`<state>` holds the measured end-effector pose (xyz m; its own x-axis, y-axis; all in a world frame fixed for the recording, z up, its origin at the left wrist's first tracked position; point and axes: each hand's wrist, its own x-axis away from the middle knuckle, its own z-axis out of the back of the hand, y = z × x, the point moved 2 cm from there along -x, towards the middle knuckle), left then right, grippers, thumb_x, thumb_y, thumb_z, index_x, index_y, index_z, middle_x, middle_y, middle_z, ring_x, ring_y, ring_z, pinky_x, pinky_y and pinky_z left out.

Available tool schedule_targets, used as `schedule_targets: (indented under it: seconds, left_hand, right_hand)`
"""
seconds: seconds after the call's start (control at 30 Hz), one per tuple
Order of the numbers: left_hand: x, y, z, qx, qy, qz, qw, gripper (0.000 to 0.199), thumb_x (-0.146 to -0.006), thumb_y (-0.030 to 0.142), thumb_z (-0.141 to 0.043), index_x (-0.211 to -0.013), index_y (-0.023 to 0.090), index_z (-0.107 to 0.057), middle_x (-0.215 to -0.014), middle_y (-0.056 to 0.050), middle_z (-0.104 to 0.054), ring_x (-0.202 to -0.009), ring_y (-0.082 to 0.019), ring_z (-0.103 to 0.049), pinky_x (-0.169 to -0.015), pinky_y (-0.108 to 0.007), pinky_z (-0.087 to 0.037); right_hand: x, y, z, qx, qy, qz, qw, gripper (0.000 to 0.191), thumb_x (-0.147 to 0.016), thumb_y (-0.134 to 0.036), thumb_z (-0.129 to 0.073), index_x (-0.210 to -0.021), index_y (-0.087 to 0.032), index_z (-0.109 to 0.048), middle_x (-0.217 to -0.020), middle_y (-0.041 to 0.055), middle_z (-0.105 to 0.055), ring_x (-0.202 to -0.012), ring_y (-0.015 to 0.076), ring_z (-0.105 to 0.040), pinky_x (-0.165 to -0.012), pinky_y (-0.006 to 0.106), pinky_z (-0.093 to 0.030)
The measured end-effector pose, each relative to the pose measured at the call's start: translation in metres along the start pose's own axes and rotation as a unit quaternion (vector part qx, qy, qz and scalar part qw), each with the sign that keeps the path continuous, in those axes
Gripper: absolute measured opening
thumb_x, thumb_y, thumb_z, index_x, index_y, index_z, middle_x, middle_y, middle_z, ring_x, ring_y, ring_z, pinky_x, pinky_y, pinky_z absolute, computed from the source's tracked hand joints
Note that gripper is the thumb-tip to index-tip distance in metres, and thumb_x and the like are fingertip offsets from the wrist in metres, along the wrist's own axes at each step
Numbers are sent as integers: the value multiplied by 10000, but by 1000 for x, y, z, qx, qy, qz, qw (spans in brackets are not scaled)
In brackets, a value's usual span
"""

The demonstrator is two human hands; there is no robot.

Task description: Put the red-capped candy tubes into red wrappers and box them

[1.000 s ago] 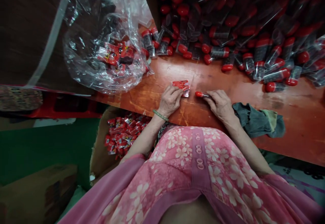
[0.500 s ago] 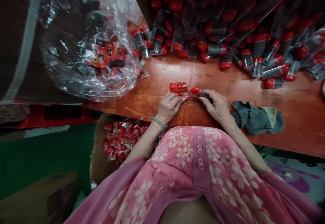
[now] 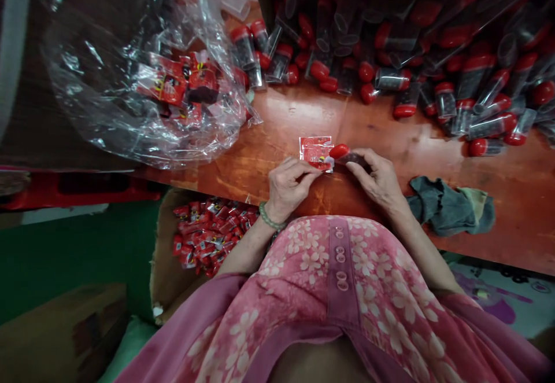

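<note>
Between the fingertips of my left hand point(image 3: 292, 185) is the lower edge of a small red printed packet point(image 3: 314, 150), its face turned up over the wooden table. My right hand point(image 3: 376, 177) grips a clear tube with a red cap point(image 3: 339, 151); the cap points left and meets or overlaps the packet's right edge. My fingers hide part of the tube. A clear plastic bag point(image 3: 143, 146) with more red packets point(image 3: 173, 85) lies to the upper left.
Many red-capped tubes point(image 3: 392, 79) are heaped along the back of the table point(image 3: 277, 117). A dark green cloth point(image 3: 451, 205) lies right of my right hand. Below the table's left edge, a cardboard box point(image 3: 160, 261) holds red wrapped items point(image 3: 212, 232).
The red cap has come up against the packet, closing the gap between them. The packet shows more of its face, and my left fingers now pinch it at its lower edge.
</note>
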<state>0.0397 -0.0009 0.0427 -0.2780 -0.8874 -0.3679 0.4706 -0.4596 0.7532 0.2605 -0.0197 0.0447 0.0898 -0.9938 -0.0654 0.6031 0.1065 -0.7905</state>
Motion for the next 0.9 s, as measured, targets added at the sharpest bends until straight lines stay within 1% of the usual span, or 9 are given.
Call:
schedule_targets:
  seconds: [0.07,0.13,0.23,0.33,0.4,0.57,0.73,0.83,0.9]
  left_hand:
    - [-5,4,4,30,10,12,999,135,-872,255,-759,-753,190,-750,-725,1,-758,-658,-115,-666,-671,-261,-525]
    - [-9,8,5,47,12,10,999,116,-841,243,-791,-746,190,-750,-720,5,-759,-653,-111,-667,-660,-252,-521]
    - [-11,15,5,62,3,7,998,108,-833,245,-801,-758,188,-749,-743,1,-764,-676,-111,-682,-664,-246,-530]
    - [-10,23,7,61,-11,13,998,127,-846,265,-791,-764,183,-741,-760,-10,-765,-694,-116,-691,-669,-250,-540]
    - [-8,27,9,48,-17,10,999,143,-850,288,-789,-768,184,-735,-773,-14,-765,-706,-121,-694,-674,-256,-542]
    - [-2,33,9,18,-34,-16,999,170,-899,316,-736,-795,184,-718,-773,-10,-741,-702,-118,-669,-670,-256,-525]
    - [2,40,9,-92,-60,-82,991,240,-955,344,-653,-794,172,-697,-754,-36,-702,-703,-142,-624,-668,-278,-493]
    - [3,41,9,-113,-93,-68,987,262,-976,365,-614,-824,176,-712,-791,-52,-711,-734,-155,-633,-694,-295,-488]
    - [2,39,6,-57,-99,-30,993,271,-975,381,-617,-828,177,-718,-806,-47,-724,-744,-151,-641,-712,-296,-492]
  right_hand:
    - [2,-1,1,-52,17,-11,998,198,-948,-357,-592,-1057,-215,-677,-952,38,-751,-822,194,-685,-763,330,-538]
    - [6,-3,3,-80,28,-23,996,201,-939,-363,-606,-1055,-215,-678,-950,32,-746,-832,191,-690,-784,333,-551]
    - [12,-9,11,-97,41,-35,994,235,-940,-409,-613,-1077,-231,-684,-998,43,-754,-882,211,-710,-829,366,-570]
    - [18,-17,24,-96,41,-29,994,276,-941,-464,-622,-1108,-258,-695,-1021,52,-761,-891,226,-721,-817,379,-581]
    - [20,-23,32,-86,21,-13,996,286,-946,-479,-617,-1115,-266,-706,-1006,59,-763,-880,232,-721,-805,384,-582]
    - [21,-31,44,-14,-61,33,997,254,-972,-439,-592,-1097,-267,-731,-979,65,-770,-870,234,-713,-813,391,-570]
    - [21,-35,54,41,-140,50,988,259,-1009,-402,-552,-1161,-267,-714,-1022,56,-767,-903,224,-709,-857,373,-549]
    - [22,-34,59,61,-160,33,985,258,-1004,-408,-556,-1154,-271,-716,-1010,50,-759,-903,228,-707,-864,372,-546]
    - [24,-29,58,32,-137,0,990,243,-987,-418,-579,-1123,-269,-715,-996,41,-756,-888,223,-704,-848,366,-551]
